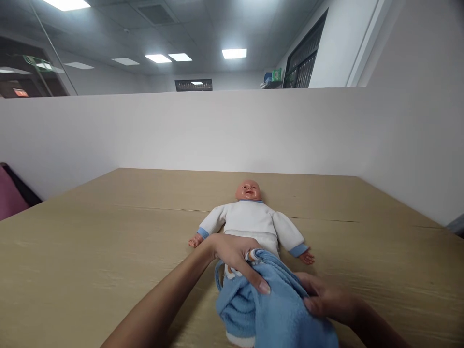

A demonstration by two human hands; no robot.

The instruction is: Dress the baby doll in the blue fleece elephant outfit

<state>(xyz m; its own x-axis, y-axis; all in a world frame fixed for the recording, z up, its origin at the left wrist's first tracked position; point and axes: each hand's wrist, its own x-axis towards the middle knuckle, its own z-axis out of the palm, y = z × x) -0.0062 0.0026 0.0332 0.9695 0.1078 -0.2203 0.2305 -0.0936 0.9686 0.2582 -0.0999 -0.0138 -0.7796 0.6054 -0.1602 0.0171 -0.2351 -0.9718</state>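
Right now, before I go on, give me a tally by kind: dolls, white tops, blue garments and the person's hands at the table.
Dolls: 1 (doll)
White tops: 1 (white top, on the doll)
Blue garments: 1 (blue garment)
Hands: 2 (left hand and right hand, both on the blue garment)
Total: 5
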